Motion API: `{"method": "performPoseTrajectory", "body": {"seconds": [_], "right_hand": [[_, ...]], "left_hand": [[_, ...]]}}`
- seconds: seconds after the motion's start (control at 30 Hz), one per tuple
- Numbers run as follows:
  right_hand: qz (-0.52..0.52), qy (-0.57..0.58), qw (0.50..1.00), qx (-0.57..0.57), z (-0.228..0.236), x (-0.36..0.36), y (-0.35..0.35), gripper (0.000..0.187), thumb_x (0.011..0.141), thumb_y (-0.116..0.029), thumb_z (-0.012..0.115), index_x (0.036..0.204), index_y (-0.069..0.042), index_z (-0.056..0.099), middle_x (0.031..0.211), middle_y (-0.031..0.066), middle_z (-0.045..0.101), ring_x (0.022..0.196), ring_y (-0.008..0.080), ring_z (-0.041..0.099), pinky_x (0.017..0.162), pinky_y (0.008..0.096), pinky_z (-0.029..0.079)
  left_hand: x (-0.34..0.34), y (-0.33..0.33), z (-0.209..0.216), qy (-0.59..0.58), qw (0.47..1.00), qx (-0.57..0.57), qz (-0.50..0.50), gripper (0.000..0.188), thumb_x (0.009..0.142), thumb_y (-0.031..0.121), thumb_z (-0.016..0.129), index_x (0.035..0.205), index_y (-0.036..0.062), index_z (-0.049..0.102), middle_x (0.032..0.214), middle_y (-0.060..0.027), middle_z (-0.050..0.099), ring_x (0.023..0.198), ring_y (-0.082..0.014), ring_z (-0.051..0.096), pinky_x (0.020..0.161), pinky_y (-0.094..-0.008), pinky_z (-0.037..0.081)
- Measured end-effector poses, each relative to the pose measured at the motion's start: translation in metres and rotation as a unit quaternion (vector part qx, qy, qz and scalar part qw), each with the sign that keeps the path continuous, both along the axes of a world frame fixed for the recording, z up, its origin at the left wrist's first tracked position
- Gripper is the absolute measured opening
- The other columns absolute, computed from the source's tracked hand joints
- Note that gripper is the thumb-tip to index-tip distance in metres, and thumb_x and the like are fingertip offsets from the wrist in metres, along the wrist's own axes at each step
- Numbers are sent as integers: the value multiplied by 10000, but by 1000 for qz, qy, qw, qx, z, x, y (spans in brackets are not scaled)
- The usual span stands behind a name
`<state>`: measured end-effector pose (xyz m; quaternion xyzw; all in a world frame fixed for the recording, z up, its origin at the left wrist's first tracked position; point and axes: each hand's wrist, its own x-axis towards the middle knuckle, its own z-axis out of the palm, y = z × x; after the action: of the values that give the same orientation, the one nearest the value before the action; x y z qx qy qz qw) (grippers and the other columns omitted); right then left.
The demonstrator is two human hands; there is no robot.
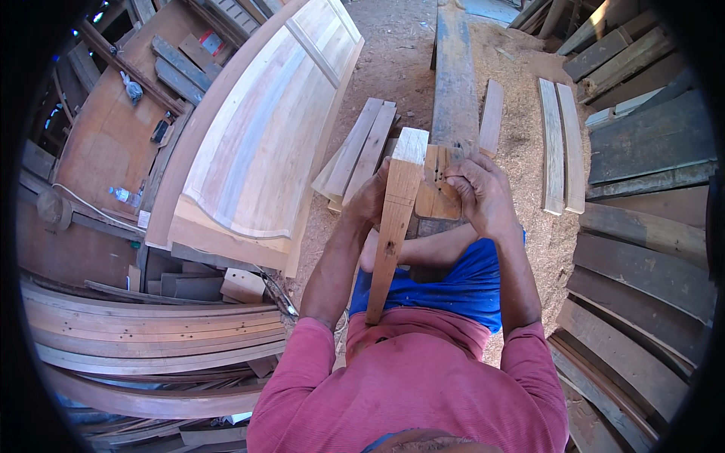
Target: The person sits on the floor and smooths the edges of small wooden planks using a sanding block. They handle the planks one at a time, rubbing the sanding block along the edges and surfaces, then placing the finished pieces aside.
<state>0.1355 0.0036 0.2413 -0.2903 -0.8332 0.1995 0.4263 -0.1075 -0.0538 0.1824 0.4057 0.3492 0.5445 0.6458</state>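
My left hand (368,198) grips a squared wooden beam (395,208) from its left side, its fingers largely hidden behind the wood. The beam's pale end points away from me, and its other end reaches my waist. Just right of the beam is a flat wooden piece (436,205) with rounded corners and several small dark holes. My right hand (482,192) is closed in a pinch over that piece's right side, fingertips near the holes. Whatever lies between those fingertips is too small to make out.
A long worn plank bench (455,83) runs away ahead of me. On the left leans a large panelled wooden door (264,143). Short boards (366,147) are stacked beside the bench, and two strips (563,147) lie on sawdust. Stacked planks (151,332) line the lower left.
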Motion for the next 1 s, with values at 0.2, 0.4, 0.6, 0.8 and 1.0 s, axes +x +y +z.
{"method": "performPoseTrajectory", "body": {"seconds": [0.2, 0.4, 0.6, 0.8, 1.0], "right_hand": [[-8, -1, 1000, -1, -3, 0, 1, 69, 880, -15, 751, 948, -8, 740, 905, 164, 704, 851, 379, 696, 733, 449, 560], [-27, -2, 1000, -7, -1, 1, -1, 67, 869, -18, 762, 930, -21, 732, 891, 152, 703, 838, 369, 699, 723, 445, 559], [-38, -19, 999, 11, -2, -1, -2, 106, 877, -24, 759, 979, -31, 729, 922, 143, 699, 833, 348, 692, 725, 433, 557], [-7, 185, 965, -189, -22, 11, 2, 381, 996, -99, 701, 1357, -16, 611, 1049, 114, 698, 844, 184, 652, 748, 373, 554], [76, 294, 817, -491, -62, 10, 2, 642, 1050, -226, 660, 1581, 22, 397, 1319, 164, 640, 1065, 174, 651, 932, 336, 541]], "left_hand": [[-2, 3, -7, -6, 1000, 25, -13, 887, 978, 714, 561, 1511, 8, 507, 1351, -172, 650, 1260, -247, 641, 1034, -394, 570], [10, 2, 0, 19, 999, 0, 44, 793, 972, 737, 543, 1384, 65, 629, 1234, -86, 700, 1136, -192, 673, 938, -354, 570], [10, -1, 1, 15, 998, -5, 56, 731, 994, 690, 538, 1364, 68, 639, 1214, -80, 704, 1120, -184, 671, 926, -344, 566], [2, 1, -3, 48, 998, 15, 46, 598, 1017, 614, 529, 1258, 99, 713, 1136, -34, 726, 1036, -147, 674, 865, -307, 548], [9, -2, 7, 39, 998, -6, 43, 613, 1026, 628, 514, 1265, 94, 696, 1105, -35, 720, 1001, -144, 674, 847, -315, 564]]}}
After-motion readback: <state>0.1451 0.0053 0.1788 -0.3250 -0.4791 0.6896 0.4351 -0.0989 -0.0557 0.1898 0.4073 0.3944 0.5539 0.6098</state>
